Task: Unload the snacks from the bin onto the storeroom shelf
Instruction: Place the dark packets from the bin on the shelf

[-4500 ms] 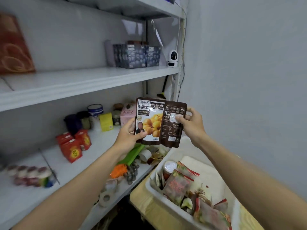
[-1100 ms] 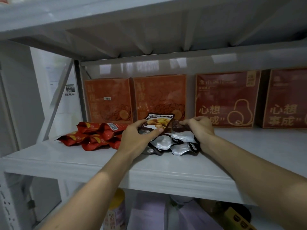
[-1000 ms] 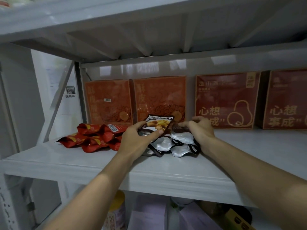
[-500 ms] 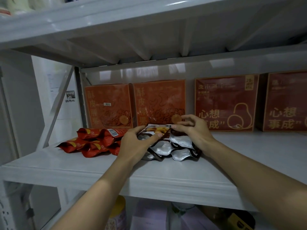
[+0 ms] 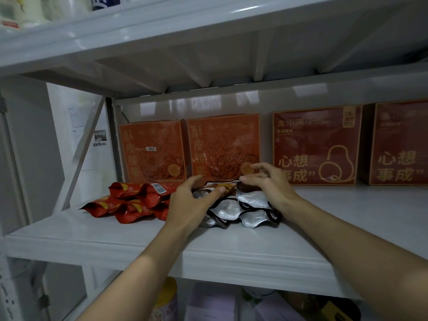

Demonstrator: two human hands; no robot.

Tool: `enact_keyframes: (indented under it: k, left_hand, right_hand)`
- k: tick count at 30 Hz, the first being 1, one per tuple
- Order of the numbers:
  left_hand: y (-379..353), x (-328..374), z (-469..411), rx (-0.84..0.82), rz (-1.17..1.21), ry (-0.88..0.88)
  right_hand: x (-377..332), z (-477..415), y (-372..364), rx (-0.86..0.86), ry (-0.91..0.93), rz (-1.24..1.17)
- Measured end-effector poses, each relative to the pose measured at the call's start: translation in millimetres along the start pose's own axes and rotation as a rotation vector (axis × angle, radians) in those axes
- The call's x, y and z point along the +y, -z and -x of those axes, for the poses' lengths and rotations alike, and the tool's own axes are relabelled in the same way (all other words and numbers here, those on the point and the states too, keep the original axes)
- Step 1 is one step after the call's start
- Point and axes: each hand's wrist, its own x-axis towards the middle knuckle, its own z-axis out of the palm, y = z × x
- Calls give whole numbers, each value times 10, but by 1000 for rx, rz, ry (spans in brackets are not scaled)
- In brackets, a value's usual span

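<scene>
A chestnut snack packet [image 5: 225, 185], brown with a white label, lies on top of a stack of silver-bottomed packets [image 5: 252, 198] on the white shelf [image 5: 231, 246]. My left hand [image 5: 190, 205] holds its left edge, with the thumb lying across the top. My right hand [image 5: 271, 184] curls its fingers over the dark brown right part, the index finger raised off it. The bin is out of view.
A pile of red snack packets [image 5: 136, 202] lies just left of the stack. Orange boxes [image 5: 152, 151] and dark red boxes [image 5: 317, 144] stand along the back wall. The shelf above hangs low overhead. A lower shelf holds jars and bags.
The packet went from tilted up to lying flat on the stack. My right index finger has lifted off it. Earlier I held the packets above the bin.
</scene>
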Motion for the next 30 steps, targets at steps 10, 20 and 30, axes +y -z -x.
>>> enact_keyframes:
  k: [10, 20, 30]
  left_hand:
    - [-1, 35, 15, 15, -21, -26]
    - [-11, 12, 2, 12, -30, -27]
    - [9, 123, 63, 49, -71, -69]
  right_hand:
    - [24, -7, -23, -27, -6, 10]
    - [47, 2, -11, -60, 21, 31]
    - [-38, 23, -11, 29, 129, 105]
